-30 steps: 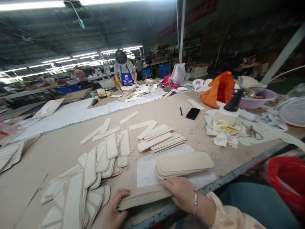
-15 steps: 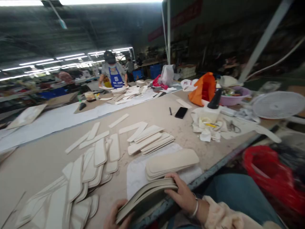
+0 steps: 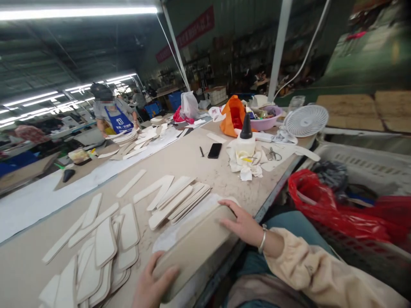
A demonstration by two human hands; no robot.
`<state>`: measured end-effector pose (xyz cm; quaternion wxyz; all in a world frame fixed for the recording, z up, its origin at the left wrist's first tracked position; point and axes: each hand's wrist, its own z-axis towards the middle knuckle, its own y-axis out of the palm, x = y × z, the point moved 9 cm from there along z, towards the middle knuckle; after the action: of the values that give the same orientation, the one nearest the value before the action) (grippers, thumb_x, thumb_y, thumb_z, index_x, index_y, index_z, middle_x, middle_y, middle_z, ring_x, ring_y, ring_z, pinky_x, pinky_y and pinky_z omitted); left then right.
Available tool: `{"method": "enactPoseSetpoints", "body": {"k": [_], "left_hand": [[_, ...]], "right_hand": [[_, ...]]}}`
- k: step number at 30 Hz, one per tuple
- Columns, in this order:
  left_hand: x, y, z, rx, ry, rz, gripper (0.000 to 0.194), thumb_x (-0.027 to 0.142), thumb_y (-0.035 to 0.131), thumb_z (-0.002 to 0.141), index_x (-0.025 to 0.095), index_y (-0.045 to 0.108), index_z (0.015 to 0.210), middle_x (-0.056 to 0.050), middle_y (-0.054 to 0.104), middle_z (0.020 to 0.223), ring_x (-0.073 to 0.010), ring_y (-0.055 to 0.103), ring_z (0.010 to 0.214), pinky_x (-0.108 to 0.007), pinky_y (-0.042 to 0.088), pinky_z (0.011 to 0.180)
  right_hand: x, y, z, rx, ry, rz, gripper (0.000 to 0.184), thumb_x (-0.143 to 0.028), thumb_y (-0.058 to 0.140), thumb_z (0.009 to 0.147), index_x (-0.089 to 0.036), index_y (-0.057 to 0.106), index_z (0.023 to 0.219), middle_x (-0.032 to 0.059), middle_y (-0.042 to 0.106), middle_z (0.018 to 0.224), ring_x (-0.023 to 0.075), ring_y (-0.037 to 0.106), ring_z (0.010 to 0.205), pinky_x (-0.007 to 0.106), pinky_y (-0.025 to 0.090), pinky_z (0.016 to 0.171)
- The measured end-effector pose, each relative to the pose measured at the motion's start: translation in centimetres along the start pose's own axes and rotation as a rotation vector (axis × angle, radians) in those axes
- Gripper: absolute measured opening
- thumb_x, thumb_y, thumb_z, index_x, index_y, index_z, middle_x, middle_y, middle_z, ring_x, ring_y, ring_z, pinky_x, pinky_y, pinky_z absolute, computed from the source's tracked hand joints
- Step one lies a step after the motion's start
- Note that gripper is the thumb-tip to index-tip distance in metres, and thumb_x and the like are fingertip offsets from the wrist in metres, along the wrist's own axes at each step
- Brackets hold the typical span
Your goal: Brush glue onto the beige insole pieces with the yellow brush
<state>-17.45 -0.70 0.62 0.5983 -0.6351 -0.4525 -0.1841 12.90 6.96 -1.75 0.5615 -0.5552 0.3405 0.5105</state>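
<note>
Between my two hands is a stack of long, round-cornered cream panels point(image 3: 195, 248), tilted at the table's front edge. My left hand point(image 3: 157, 278) grips its near left end, thumb on the broad face. At the far right end my right hand point(image 3: 242, 224) is closed on it, thumb on the same face and fingers over the upper edge. Beneath and behind the stack lies a white sheet point(image 3: 168, 237), mostly covered. Just beyond it rests a fanned bunch of similar cream strips point(image 3: 180, 201). A spread pile of cream pieces point(image 3: 104, 248) lies left of my left hand.
A phone point(image 3: 214, 150), a pen point(image 3: 201, 151), a black-capped white bottle point(image 3: 245, 143) and scissors point(image 3: 272, 154) lie farther back. An orange bag point(image 3: 231, 115), a purple basin point(image 3: 268, 122) and a white fan point(image 3: 306, 121) stand behind. A red plastic bag point(image 3: 308, 188) sits right. A co-worker point(image 3: 115, 113) stands opposite.
The stack went from lying low, to bowed between my hands, to tilted with its broad face showing. It now covers most of the panel pile on the white sheet. My view has swung right.
</note>
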Motion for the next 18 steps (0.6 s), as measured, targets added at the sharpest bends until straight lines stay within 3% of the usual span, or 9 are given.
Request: {"method": "enactPoseSetpoints", "body": {"k": [3, 5, 8, 13, 16, 18], "left_hand": [[4.6, 3.3, 3.0, -0.098, 0.052, 0.003, 0.056, 0.05, 0.075, 0.059, 0.018, 0.06, 0.103, -0.005, 0.072, 0.085, -0.026, 0.067, 0.075, -0.032, 0.052, 0.065], [6.1, 5.1, 4.7, -0.134, 0.088, 0.032, 0.053, 0.047, 0.073, 0.062, 0.018, 0.06, 0.103, -0.006, 0.071, 0.089, -0.0261, 0.067, 0.082, -0.033, 0.051, 0.07], [6.0, 6.4, 6.3, -0.107, 0.122, 0.148, 0.048, 0.046, 0.072, 0.064, 0.019, 0.06, 0.102, -0.006, 0.07, 0.093, -0.027, 0.065, 0.088, -0.037, 0.05, 0.078], [5.4, 6.0, 6.4, 0.034, 0.334, 0.35, 0.046, 0.048, 0.068, 0.068, 0.018, 0.065, 0.103, -0.011, 0.062, 0.11, -0.0308, 0.056, 0.11, -0.045, 0.04, 0.1], [4.5, 6.5, 5.9, -0.062, 0.402, 0.339, 0.055, 0.047, 0.067, 0.07, 0.018, 0.062, 0.115, -0.013, 0.054, 0.13, -0.0316, 0.047, 0.125, -0.046, 0.032, 0.109], [3.9, 7.0, 5.4, -0.144, 0.431, 0.337, 0.073, 0.044, 0.073, 0.066, 0.017, 0.052, 0.13, -0.014, 0.044, 0.143, -0.0331, 0.038, 0.133, -0.047, 0.026, 0.113]], "right_hand": [[1.4, -2.8, 2.6, 0.107, 0.088, -0.123, 0.047, -0.033, 0.05, 0.085, -0.015, 0.048, 0.129, 0.0127, 0.056, 0.128, 0.0239, 0.052, 0.119, 0.043, 0.038, 0.104], [2.5, -3.6, 3.8, 0.145, 0.115, -0.213, 0.049, -0.03, 0.048, 0.085, -0.012, 0.047, 0.131, 0.0154, 0.053, 0.132, 0.0243, 0.049, 0.123, 0.045, 0.034, 0.107], [3.9, -3.6, 4.5, 0.159, 0.132, -0.278, 0.051, -0.027, 0.049, 0.084, -0.009, 0.047, 0.132, 0.0186, 0.053, 0.132, 0.0256, 0.048, 0.125, 0.045, 0.033, 0.108], [6.5, -3.6, 3.9, 0.182, 0.166, -0.232, 0.049, -0.032, 0.05, 0.086, -0.011, 0.052, 0.13, 0.0174, 0.052, 0.133, 0.0277, 0.043, 0.129, 0.048, 0.026, 0.112], [8.2, -3.7, 3.0, 0.162, 0.203, -0.102, 0.055, -0.038, 0.047, 0.088, -0.012, 0.045, 0.136, 0.0175, 0.049, 0.137, 0.0265, 0.048, 0.126, 0.047, 0.035, 0.107], [8.4, -3.4, 2.5, 0.107, 0.167, -0.007, 0.068, -0.044, 0.054, 0.084, -0.012, 0.036, 0.142, 0.0186, 0.043, 0.142, 0.026, 0.047, 0.127, 0.044, 0.038, 0.106]]}}
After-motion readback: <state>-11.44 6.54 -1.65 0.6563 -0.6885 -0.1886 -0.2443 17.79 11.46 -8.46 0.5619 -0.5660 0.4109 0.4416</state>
